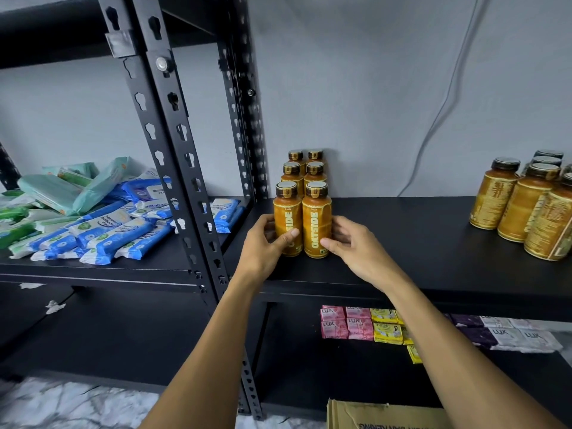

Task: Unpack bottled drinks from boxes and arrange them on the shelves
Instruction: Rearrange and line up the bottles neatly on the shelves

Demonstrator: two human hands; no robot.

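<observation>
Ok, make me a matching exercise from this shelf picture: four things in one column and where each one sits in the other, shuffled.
Things:
1 front two bottles
2 wipe packs
3 soap bars
4 cardboard box

Places:
A on the lower shelf
B gripped between the left hand and right hand
C at the bottom edge of the view
D on the left shelf unit

Pairs: 1-B, 2-D, 3-A, 4-C
</observation>
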